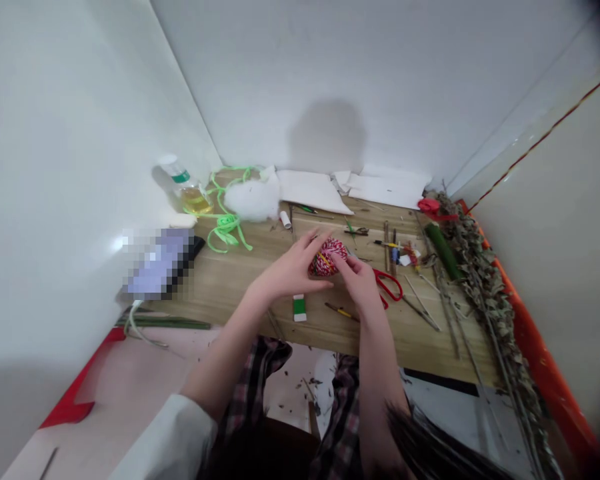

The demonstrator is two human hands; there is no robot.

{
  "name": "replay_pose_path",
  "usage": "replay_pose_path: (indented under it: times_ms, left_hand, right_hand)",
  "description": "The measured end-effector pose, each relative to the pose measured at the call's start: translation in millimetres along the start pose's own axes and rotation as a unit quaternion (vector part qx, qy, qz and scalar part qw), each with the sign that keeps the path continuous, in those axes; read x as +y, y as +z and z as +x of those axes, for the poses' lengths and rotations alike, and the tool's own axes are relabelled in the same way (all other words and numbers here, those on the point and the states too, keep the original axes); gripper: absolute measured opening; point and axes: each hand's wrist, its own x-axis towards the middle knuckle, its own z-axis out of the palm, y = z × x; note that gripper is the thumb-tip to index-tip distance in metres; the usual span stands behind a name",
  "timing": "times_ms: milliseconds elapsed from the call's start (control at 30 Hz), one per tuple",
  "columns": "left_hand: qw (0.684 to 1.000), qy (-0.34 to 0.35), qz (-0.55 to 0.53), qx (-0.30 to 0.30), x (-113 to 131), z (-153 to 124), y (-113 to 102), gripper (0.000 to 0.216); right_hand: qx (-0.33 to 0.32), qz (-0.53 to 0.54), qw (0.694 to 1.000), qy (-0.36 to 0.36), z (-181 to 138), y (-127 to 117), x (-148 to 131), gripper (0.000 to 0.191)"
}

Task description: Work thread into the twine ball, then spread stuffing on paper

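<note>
Big pale walls [300,73] first, meeting in corners on both sides, a round shadow thrown on the one straight ahead. Beneath them, here's the wooden table [240,277], light-grained and busy, set right into the nook. Down below, the pale floor [165,363], with dark scraps strewn between plaid-clad knees. Along the right edge runs an orange-red strip [545,367], dried leafy stems [485,287] lying beside it. Against the far wall, white sheets [310,189] lie across the back of the table. Over on the left, a blurred-out flat device [160,263] leans at an angle, and behind it a clear bottle [193,193] with yellow liquid; next along, fluffy white stuffing [253,198] and coils of bright green cord [226,230].

Into the middle now: the left hand [297,267] arches over a red-and-white bundle [327,257], fingers spread on its far side, thumb stretched out nearer; how firmly it grips, I can't tell. The right hand [357,280] has thumb and fingertips pinched onto the bundle's right side. Just beside that wrist, red-handled scissors [391,283]. Smaller yet: a green-wound card [299,307] nearer the table's front edge, and a little white roll [285,219] near the stuffing.
</note>
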Motion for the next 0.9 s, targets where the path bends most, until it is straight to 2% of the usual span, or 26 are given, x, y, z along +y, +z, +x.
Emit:
replay_pose_path:
  times_ms: [67,133,400,600,900]
  left_hand:
    - [1.0,0.009,-0.008,0.0,-2,12,7,0.099]
    - [0.999,0.012,-0.02,0.022,-4,18,11,0.088]
    - [0.996,-0.028,-0.029,0.076,-3,13,11,0.063]
    - [0.99,-0.063,-0.035,0.118,-11,8,15,0.057]
    - [0.98,-0.101,-0.038,0.166,-18,-1,12,0.06]
  right_hand:
    - [0.006,0.015,1.0,0.002,1,0,1,0.046]
    - [0.01,0.02,1.0,0.006,2,0,0,0.046]
    - [-0.006,-0.023,1.0,0.02,-1,0,-3,0.051]
    - [-0.023,-0.053,0.998,0.009,-1,0,-3,0.054]
    - [0.001,-0.076,0.997,0.006,-5,0,-6,0.054]
